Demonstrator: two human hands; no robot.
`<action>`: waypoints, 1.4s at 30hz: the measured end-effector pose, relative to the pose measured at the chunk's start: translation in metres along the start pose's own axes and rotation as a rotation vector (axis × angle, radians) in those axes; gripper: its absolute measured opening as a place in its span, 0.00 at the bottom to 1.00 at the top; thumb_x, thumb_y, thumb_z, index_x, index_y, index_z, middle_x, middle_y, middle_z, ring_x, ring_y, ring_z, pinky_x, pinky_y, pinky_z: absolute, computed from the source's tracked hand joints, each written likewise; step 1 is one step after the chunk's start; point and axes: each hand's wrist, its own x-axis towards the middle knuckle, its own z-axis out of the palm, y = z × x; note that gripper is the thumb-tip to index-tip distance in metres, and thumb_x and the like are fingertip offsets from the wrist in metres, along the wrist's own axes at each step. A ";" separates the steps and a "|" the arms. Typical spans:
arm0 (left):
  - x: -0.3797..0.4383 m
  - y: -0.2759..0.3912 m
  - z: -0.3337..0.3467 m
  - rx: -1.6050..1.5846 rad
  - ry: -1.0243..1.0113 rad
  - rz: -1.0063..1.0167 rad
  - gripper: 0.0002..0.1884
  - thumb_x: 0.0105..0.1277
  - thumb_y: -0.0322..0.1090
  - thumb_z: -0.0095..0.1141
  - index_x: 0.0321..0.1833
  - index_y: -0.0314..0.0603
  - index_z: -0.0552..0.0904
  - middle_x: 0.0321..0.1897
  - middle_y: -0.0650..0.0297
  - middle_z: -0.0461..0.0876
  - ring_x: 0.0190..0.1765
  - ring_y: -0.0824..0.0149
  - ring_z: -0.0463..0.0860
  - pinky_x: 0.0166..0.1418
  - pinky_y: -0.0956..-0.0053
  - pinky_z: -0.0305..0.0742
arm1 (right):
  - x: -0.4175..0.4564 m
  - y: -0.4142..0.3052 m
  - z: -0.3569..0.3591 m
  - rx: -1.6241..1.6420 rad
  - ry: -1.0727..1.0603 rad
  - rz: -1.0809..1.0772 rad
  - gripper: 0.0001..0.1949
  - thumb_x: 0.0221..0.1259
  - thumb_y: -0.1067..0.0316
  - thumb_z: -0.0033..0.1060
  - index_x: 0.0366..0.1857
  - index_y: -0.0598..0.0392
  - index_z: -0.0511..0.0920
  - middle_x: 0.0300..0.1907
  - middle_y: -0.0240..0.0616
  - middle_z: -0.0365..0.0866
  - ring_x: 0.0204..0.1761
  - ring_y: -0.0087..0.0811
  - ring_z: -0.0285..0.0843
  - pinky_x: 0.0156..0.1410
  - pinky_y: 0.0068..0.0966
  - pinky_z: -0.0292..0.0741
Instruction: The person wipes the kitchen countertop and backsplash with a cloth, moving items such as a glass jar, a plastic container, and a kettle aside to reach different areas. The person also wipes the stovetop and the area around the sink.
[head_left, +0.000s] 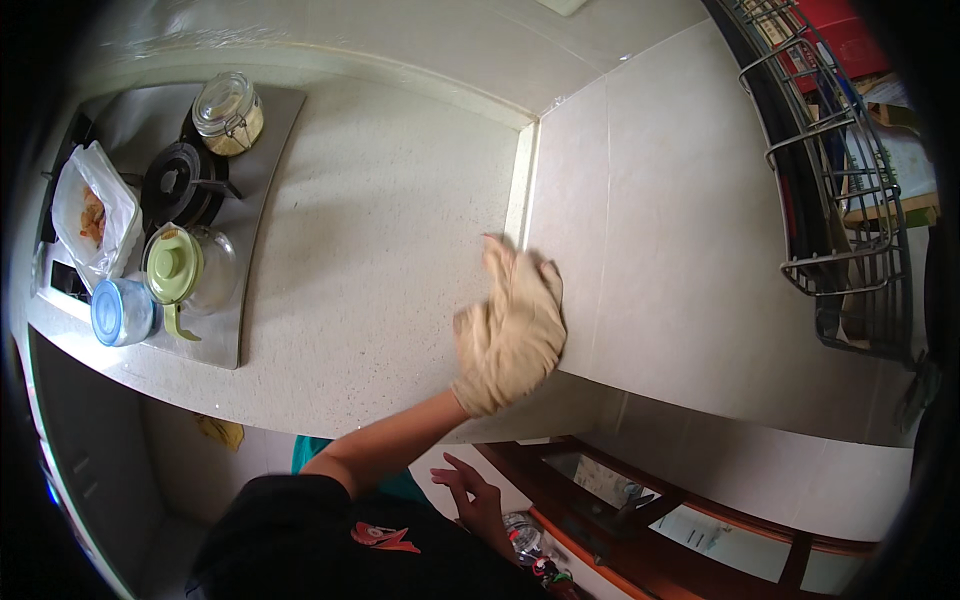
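Note:
A loose beige fabric glove or mitt (514, 330) covers my left hand (517, 319), which reaches across to the right end of the pale speckled countertop (360, 255). Its fingers point away from me beside the low raised strip (520, 187) at the tiled wall. Some blur softens the covered fingers, and whatever lies under the palm is hidden. Small dark specks dot the counter left of this hand. My bare right hand (476, 499) is below the counter edge, in front of my body, with its fingers apart and nothing visible in it.
On the gas hob (251, 247) at left are a clip-top glass jar (229, 116), a lined container of food (94, 217), a green-lidded glass jug (176, 266) and a blue-lidded container (124, 311). A wire rack (840, 277) hangs at upper right. Dark-framed cabinet doors (660, 517) stand at lower right.

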 end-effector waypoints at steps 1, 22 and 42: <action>0.008 0.003 0.008 -0.217 0.080 -0.134 0.16 0.68 0.25 0.48 0.57 0.24 0.74 0.33 0.48 0.80 0.31 0.59 0.79 0.30 0.73 0.76 | 0.002 -0.001 -0.002 0.002 -0.007 -0.002 0.18 0.73 0.71 0.49 0.63 0.61 0.71 0.45 0.43 0.88 0.50 0.30 0.86 0.58 0.26 0.77; 0.090 -0.022 0.026 -0.154 -0.008 -0.413 0.07 0.67 0.29 0.46 0.43 0.33 0.75 0.26 0.53 0.80 0.29 0.60 0.80 0.30 0.67 0.75 | 0.004 0.003 0.004 0.030 0.036 0.003 0.17 0.73 0.69 0.49 0.63 0.60 0.72 0.46 0.46 0.87 0.49 0.32 0.86 0.55 0.26 0.79; 0.171 -0.031 0.032 0.157 0.068 -0.291 0.05 0.64 0.29 0.49 0.40 0.41 0.77 0.20 0.67 0.72 0.22 0.73 0.71 0.23 0.76 0.68 | -0.027 0.007 0.008 0.028 0.096 0.008 0.17 0.72 0.73 0.48 0.62 0.62 0.72 0.46 0.46 0.87 0.49 0.33 0.86 0.55 0.25 0.79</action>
